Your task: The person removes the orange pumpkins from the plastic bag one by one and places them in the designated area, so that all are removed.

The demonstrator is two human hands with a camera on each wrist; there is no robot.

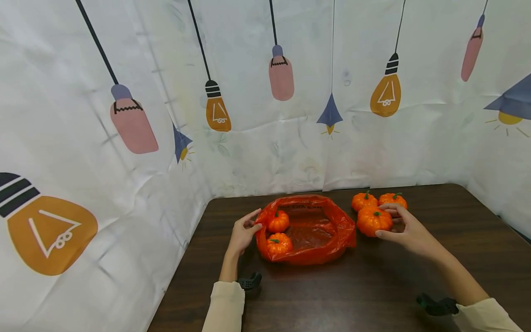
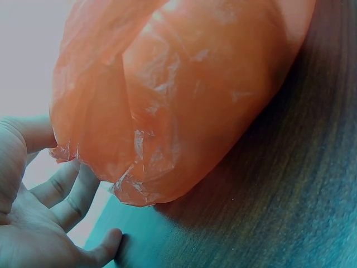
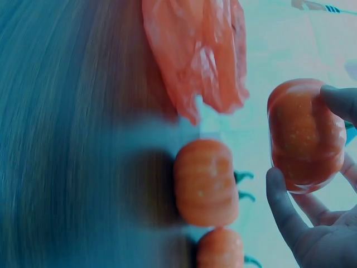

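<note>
A red plastic bag [image 1: 319, 256] lies with its mouth spread wide in the head view. Inside, against its left wall, are two small orange pumpkins, one farther back [image 1: 278, 223] and one nearer [image 1: 280, 245]. My left hand [image 1: 240, 235] pinches the bag's left rim; the left wrist view shows the gathered plastic [image 2: 64, 152] at the fingers. Right of the bag, my right hand [image 1: 408, 233] grips another orange pumpkin [image 1: 374, 222] between thumb and fingers. The right wrist view has this pumpkin [image 3: 305, 137] raised off the table.
Two more pumpkins, a left one [image 1: 363, 201] and a right one [image 1: 394, 199], sit on the dark wooden table [image 1: 315, 299] behind the held one. A white sheet [image 1: 265, 152] with printed lamps hangs along the table's back and left edges.
</note>
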